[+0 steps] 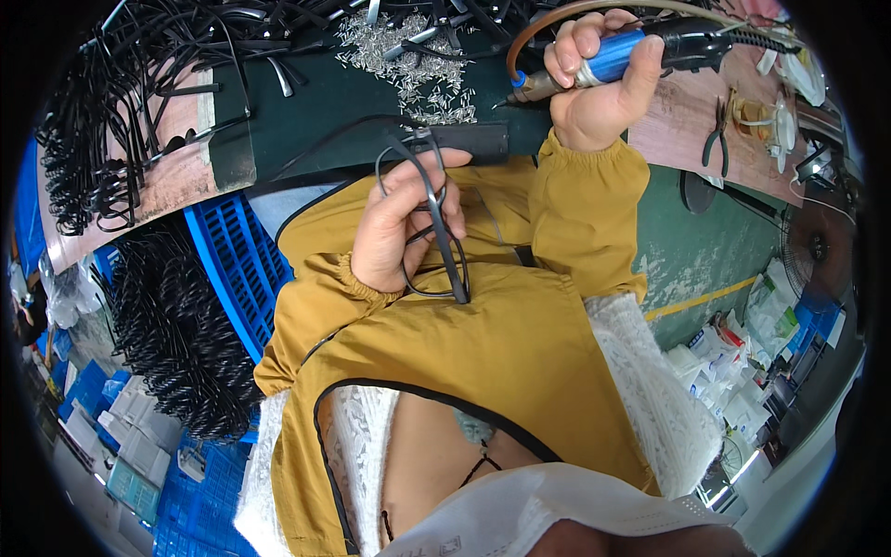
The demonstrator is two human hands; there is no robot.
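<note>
Glasses frame [434, 243]: black, thin-rimmed, held above the lap and just in front of the desk [306, 111] edge. One folded arm hangs down over the yellow jacket [501, 343]. The left hand [404, 223] is closed around the frame, thumb laid across its top, fingers curled behind; the grip is clenched on it.

Screwdriver [613, 58]: powered hand tool, blue barrel with a black rear body, metal tip pointed left and down towards the desk. It is grasped by the right hand [599, 88], fingers wrapped around the barrel, the grip tight. A brown hose [557, 19] is seen arching from its front end up and to the right.

Small black block [469, 141]: set at the near edge of the desk, just above the frame.

Small metal pins [408, 60]: scattered in a loose silver heap on the dark green mat, left of the tool tip.

Black frame parts [139, 65]: piled thickly across the far left of the desk.

Pliers [716, 135]: laid on the brown desk surface to the right, well apart from both hands.

Blue crate [237, 265]: placed under the desk on the left, beside a further mass of black parts [181, 343].
</note>
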